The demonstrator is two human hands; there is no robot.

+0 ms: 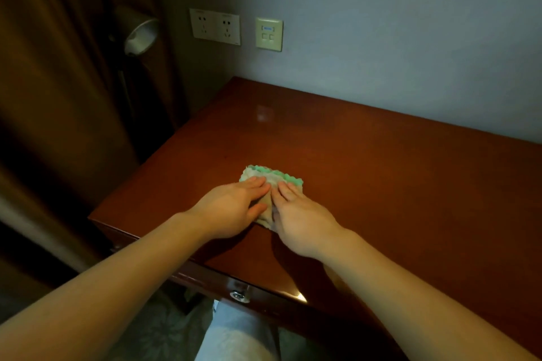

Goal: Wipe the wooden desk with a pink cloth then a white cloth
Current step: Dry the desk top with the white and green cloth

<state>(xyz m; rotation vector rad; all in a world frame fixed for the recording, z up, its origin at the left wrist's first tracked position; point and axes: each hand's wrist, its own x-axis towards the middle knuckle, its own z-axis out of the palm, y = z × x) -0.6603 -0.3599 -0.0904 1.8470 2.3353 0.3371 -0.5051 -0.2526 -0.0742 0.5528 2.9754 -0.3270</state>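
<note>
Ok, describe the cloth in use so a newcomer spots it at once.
Start at the reddish wooden desk against the grey wall. Near its left front corner, the left hand and right hand press flat on a small cloth. It is pale, off-white, with a bumpy green fringe along its far edge.

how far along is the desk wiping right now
Done: cannot confirm the pink pass; no pink cloth shows. In hand: the left hand and right hand press flat on a whitish cloth with a green edge, near the left front of the desk, so this looks like the white-cloth stage. Left: likely the wide stretch of desk to the right and toward the wall.
</note>
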